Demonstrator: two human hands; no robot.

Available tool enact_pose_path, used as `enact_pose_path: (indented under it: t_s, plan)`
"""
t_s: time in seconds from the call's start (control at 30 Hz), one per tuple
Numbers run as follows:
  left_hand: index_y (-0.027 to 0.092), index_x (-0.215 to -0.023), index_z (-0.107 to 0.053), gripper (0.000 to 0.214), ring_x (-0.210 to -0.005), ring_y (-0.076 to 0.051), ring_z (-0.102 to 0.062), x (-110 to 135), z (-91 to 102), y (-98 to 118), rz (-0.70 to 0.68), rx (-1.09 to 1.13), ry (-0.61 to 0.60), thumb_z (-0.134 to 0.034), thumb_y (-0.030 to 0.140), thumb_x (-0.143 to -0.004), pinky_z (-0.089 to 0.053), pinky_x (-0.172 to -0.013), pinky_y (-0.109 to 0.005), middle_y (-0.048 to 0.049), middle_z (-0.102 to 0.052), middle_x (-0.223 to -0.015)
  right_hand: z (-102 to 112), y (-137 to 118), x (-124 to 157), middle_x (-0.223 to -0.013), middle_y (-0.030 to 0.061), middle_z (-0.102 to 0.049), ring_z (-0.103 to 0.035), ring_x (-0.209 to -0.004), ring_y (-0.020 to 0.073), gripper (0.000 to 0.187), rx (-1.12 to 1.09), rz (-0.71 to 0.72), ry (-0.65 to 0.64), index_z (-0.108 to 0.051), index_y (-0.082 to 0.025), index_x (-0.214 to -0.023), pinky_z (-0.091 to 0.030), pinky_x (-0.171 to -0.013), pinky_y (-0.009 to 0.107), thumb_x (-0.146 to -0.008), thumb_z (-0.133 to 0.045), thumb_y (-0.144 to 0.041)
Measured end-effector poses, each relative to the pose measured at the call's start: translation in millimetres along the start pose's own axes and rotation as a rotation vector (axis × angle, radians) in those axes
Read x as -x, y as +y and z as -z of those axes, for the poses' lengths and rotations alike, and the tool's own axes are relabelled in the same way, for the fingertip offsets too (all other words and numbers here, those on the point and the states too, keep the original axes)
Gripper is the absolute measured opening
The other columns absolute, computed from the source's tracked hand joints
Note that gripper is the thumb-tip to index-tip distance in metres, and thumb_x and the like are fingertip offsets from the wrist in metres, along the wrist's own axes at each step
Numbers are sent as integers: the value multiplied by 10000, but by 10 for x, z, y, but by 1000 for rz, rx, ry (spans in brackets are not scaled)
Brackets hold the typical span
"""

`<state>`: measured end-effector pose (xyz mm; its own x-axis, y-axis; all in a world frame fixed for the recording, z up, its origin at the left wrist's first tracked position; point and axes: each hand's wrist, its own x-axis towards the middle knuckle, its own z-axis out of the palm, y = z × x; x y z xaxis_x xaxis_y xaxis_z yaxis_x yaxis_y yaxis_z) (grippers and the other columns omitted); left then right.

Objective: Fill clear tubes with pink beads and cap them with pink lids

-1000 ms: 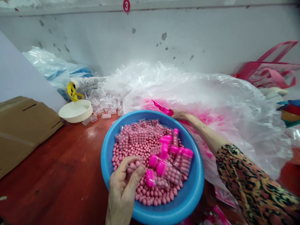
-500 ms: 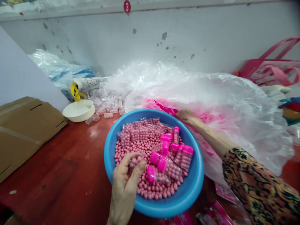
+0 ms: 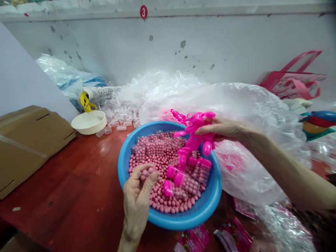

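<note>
A blue basin point(image 3: 217, 196) holds a bed of pink beads point(image 3: 168, 209). Several clear containers filled with beads lie on them, some with bright pink caps point(image 3: 180, 178), others uncapped point(image 3: 154, 147) toward the back. Over the basin's left front, my left hand point(image 3: 139, 196) is closed around a small clear container of beads point(image 3: 147, 173), held between thumb and fingers. My right hand point(image 3: 223, 129) grips a bunch of loose bright pink caps point(image 3: 198, 127) above the basin's back right rim, some dangling below the fingers.
Behind the basin spreads a large translucent plastic bag point(image 3: 236, 101) with pink caps inside. Empty clear containers point(image 3: 120, 113) and a shallow white dish point(image 3: 89, 122) sit to the left, near a cardboard box point(image 3: 28, 147). Pink printed packets point(image 3: 195, 238) lie in front.
My right hand has come out of the plastic bag with a bunch of pink caps and moved over the basin's rim. My left hand keeps its container, nearly in place.
</note>
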<state>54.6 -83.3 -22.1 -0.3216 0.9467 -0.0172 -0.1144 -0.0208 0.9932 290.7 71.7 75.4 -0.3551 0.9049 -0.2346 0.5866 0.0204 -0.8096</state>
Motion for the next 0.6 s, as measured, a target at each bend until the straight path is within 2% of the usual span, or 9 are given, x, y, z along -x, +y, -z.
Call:
enact_pose_path:
  t_s: [0.07, 0.13, 0.2, 0.27, 0.33, 0.47, 0.53, 0.6]
  plan:
    - [163, -969, -613, 264, -745, -143, -647, -1, -5, -14, -26, 91, 44, -671, 342, -784, -518, -680, -215, -18, -676, -802, -266, -68, 158, -531, -34, -565, -408, -390, 64, 210, -6, -34, -172, -697, -170, -839, -255, -367, 194, -688, -645, -307]
    - [169, -975, -610, 249, -742, -133, -649, 0, -6, -20, -31, 149, 64, -673, 322, -789, -526, -678, -209, -10, -673, -810, -562, -91, 288, -600, -18, -591, -472, -470, 89, 155, 73, 35, -238, -687, -169, -794, -337, -434, 214, -679, -602, -229]
    - [167, -976, -611, 249, -731, -127, -652, 2, -4, -24, -27, 168, 67, -678, 314, -787, -528, -666, -202, -9, -672, -817, -843, -66, 381, -665, 1, -610, -524, -557, 127, 166, 245, 163, -130, -675, -172, -786, -400, -512, 248, -646, -586, -166]
    - [161, -972, -615, 251, -725, -125, -654, 1, -1, -28, -31, 170, 69, -685, 309, -781, -527, -655, -196, -10, -672, -810, -1067, -11, 447, -823, 49, -644, -586, -713, 186, 268, 420, 297, 44, -662, -178, -919, -465, -654, 315, -658, -601, -163]
    - [157, -968, -618, 247, -709, -123, -653, -3, -1, -34, -45, 170, 75, -686, 302, -780, -527, -653, -198, -7, -669, -789, -1217, 49, 514, -946, 94, -653, -614, -813, 234, 302, 550, 373, 92, -641, -187, -993, -489, -730, 374, -692, -619, -182]
    - [155, -970, -615, 249, -677, -128, -649, -11, -11, -38, -68, 183, 95, -684, 297, -778, -529, -625, -210, -7, -663, -769, -1304, 126, 715, -1155, 147, -622, -587, -1050, 307, 371, 621, 522, 87, -596, -199, -1127, -495, -839, 448, -763, -644, -253]
    - [157, -966, -616, 254, -680, -134, -649, -11, -15, -34, -63, 184, 94, -689, 302, -770, -528, -613, -214, -11, -665, -782, -1255, 156, 807, -1175, 124, -624, -537, -1148, 296, 408, 590, 584, 45, -562, -217, -1194, -473, -903, 440, -805, -630, -319]
    - [162, -964, -616, 251, -679, -131, -642, -8, -16, -32, -55, 164, 83, -685, 310, -773, -526, -620, -217, -10, -663, -787, -1152, 190, 825, -1193, 79, -623, -516, -1182, 262, 459, 537, 585, 3, -524, -261, -1245, -458, -936, 402, -819, -616, -405]
